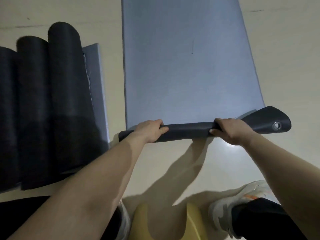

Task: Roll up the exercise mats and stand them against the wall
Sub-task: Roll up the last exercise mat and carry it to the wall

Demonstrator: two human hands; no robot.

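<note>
A blue-grey exercise mat (187,63) lies flat on the pale floor, stretching away from me. Its near end is curled over into a thin dark roll (188,129). My left hand (150,130) grips the roll's left part, fingers curled over the top. My right hand (230,130) grips the right part the same way. Beyond my right hand the mat's corner (270,122) flares loose, showing the dark underside and a metal eyelet (276,125).
Three dark rolled mats (45,104) lie side by side at the left on another blue-grey mat (97,87). My white shoe (239,201) stands at the lower right. A yellow object (192,220) sits at the bottom centre between my feet.
</note>
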